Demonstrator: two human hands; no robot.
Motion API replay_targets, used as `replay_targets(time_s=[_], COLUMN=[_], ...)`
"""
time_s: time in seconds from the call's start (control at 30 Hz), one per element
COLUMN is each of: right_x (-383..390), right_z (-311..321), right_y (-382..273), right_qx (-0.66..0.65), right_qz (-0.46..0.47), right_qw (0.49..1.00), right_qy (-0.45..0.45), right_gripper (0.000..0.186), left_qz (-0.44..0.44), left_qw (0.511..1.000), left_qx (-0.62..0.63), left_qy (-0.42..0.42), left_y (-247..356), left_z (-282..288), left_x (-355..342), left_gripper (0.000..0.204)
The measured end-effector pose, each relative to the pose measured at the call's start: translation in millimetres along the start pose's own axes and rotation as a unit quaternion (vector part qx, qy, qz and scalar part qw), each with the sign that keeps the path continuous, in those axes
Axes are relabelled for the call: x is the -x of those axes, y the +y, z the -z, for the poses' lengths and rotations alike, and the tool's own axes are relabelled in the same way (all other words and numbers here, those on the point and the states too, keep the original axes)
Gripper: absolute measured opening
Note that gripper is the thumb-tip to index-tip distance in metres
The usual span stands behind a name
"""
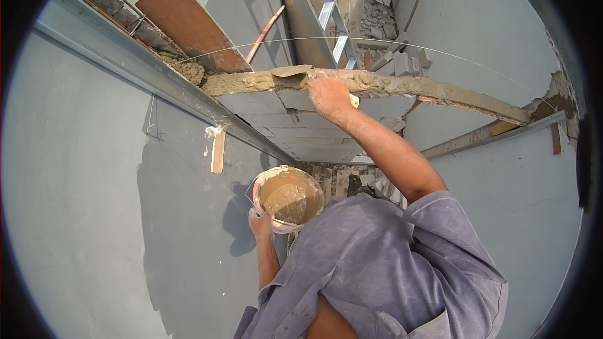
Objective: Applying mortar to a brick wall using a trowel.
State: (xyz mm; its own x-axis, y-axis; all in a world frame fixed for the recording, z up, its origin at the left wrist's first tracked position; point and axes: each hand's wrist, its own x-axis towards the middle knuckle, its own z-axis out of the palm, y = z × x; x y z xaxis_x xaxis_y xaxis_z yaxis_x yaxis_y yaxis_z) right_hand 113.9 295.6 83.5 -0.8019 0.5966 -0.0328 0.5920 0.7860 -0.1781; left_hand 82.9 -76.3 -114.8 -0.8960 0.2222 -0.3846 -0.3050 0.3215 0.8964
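Observation:
My right hand [329,95] is closed round a trowel; the pale end of its handle [355,100] sticks out past my fist. The trowel's blade lies over the wet mortar [377,81] spread along the top of a block wall [264,124]. Lower down, my left hand [261,221] grips the rim of a bucket [256,194] smeared with mortar. Brownish, wet mortar [292,198] coats the inside of the bucket, which is tilted so that its mouth shows. My left fingers are partly hidden by the rim.
A thin string [414,44] stretches above the wall. Behind it stand a metal ladder [325,12], a large wrapped cylinder [348,0] and broken blocks [402,63]. A brown board [191,28] leans at the upper left, near a metal channel [138,75].

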Motion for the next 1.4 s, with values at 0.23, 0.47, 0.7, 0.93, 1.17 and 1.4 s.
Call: replay_targets(time_s=[0.23, 0.47, 0.7, 0.93, 1.17, 1.4], right_x=[77.6, 159.8, 181.9, 93.4, 23.4, 80.9], right_z=[12.5, 40.5, -1.0, -71.8, -117.5, -106.5], right_y=[99.2, 161.8, 142.4, 20.6, -16.3, 79.2], right_qx=[0.123, 0.140, -0.357, -0.632, -0.756, -0.768], right_qz=[-0.069, -0.145, -0.243, -0.144, -0.103, -0.114], right_qw=[0.988, 0.973, 0.896, 0.747, 0.597, 0.599], right_qy=[0.067, 0.111, 0.102, -0.151, -0.246, -0.197], right_gripper=[0.015, 0.015, 0.017, 0.031, 0.026, 0.027], left_qz=[0.017, 0.038, 0.025, 0.012, 0.022, 0.065], left_qw=[0.998, 0.997, 0.987, 0.988, 0.992, 0.991], left_qx=[-0.057, -0.065, -0.155, -0.149, -0.123, -0.100], left_qy=[0.012, -0.009, -0.017, -0.029, -0.003, 0.055], left_y=[21.1, 27.8, 41.9, 57.3, 44.8, 32.6], left_z=[-5.6, -7.3, -12.6, -17.9, -10.2, -1.2], left_x=[3.8, -0.2, -1.5, 14.3, 28.4, 27.0], left_gripper=[0.017, 0.020, 0.023, 0.024, 0.022, 0.021])
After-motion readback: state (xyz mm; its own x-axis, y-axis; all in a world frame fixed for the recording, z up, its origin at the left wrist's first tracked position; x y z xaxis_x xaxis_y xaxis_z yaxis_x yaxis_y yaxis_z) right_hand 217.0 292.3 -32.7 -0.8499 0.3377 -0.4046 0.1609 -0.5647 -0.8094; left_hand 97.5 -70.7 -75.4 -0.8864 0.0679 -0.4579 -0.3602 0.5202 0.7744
